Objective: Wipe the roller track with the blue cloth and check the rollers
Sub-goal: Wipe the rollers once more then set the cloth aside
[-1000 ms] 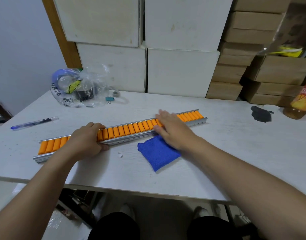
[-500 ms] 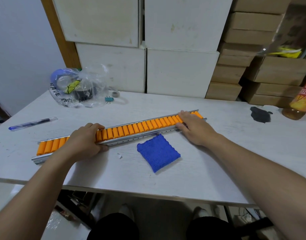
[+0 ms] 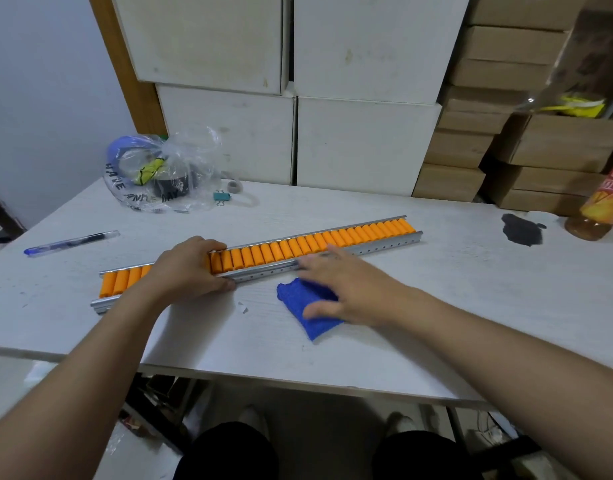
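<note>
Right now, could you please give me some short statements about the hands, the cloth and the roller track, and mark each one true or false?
1. The left hand rests on the roller track. True.
2. The blue cloth lies on top of the rollers. False: it lies on the table, in front of the track.
3. The right hand is over the cloth. True.
4. The rollers are green. False: they are orange.
5. A pen lies right of the track. False: it lies to the left.

Soft even light, blurred right hand [image 3: 346, 289]
</note>
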